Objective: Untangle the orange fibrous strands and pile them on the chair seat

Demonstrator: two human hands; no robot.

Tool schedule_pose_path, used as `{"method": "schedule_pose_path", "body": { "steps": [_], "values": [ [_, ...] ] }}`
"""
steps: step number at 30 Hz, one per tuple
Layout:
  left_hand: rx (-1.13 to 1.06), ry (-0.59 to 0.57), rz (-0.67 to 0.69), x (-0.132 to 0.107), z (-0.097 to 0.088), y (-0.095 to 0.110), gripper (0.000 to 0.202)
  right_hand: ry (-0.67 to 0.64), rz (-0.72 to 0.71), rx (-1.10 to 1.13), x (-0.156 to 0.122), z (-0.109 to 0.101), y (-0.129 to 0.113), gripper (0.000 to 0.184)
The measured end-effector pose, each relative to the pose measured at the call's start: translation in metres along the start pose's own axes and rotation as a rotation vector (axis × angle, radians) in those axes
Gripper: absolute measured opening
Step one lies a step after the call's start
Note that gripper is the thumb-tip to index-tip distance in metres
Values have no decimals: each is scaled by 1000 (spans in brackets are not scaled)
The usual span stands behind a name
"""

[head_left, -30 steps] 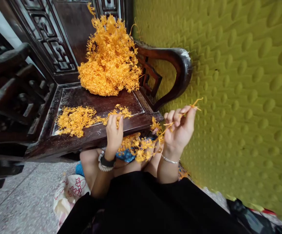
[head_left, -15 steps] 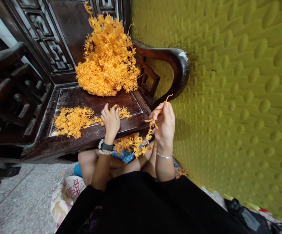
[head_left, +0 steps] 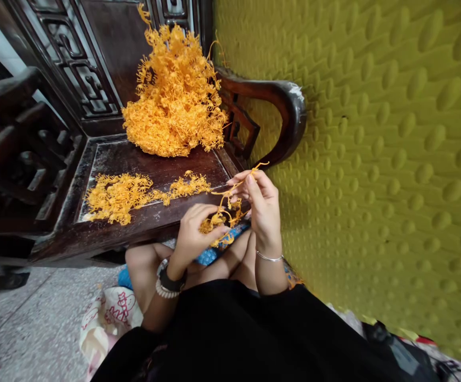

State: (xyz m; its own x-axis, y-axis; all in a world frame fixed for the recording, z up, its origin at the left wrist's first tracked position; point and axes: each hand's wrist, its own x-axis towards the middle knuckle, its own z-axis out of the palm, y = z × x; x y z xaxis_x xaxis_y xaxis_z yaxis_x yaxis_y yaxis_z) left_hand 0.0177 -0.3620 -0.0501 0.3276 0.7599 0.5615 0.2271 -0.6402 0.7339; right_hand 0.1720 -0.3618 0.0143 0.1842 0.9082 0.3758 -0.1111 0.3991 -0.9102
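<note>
My right hand (head_left: 265, 209) is closed in a pinch on an orange-yellow strand (head_left: 230, 195) of thin, curly-ended pieces, whose tip sticks up past the thumb. From there the strand hangs towards my lap, where more of it bunches over blue cloth. Beside it, my left hand (head_left: 198, 231) curves with thumb and fingers apart around the hanging part; whether the fingertips touch it I cannot tell. On the wooden chair seat (head_left: 111, 151) lie a flat heap of the same pieces (head_left: 119, 197) and a smaller trail (head_left: 188, 185) to its right.
A large orange-yellow pile (head_left: 176, 101) stands at the back of the seat. The curved chair armrest (head_left: 289, 114) sits close beyond my right hand, against a green padded wall (head_left: 373, 159). A white bag with red print (head_left: 113, 313) rests on the floor at left.
My left hand has left the small trail on the seat and moved right and down to the hanging strand. My right hand has shifted slightly left and tilted, still pinching the strand.
</note>
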Motion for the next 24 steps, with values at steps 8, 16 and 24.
{"method": "schedule_pose_path", "body": {
  "steps": [8,16,24],
  "values": [
    [-123,174,-185,-15,4,6,30,-384,170,-217,-21,-8,7,42],
    [249,283,-3,-19,-15,16,30,-475,193,-519,-47,4,16,39],
    [317,669,-69,-27,-57,21,37,-779,189,-334,-58,-5,3,48]
  ]
}}
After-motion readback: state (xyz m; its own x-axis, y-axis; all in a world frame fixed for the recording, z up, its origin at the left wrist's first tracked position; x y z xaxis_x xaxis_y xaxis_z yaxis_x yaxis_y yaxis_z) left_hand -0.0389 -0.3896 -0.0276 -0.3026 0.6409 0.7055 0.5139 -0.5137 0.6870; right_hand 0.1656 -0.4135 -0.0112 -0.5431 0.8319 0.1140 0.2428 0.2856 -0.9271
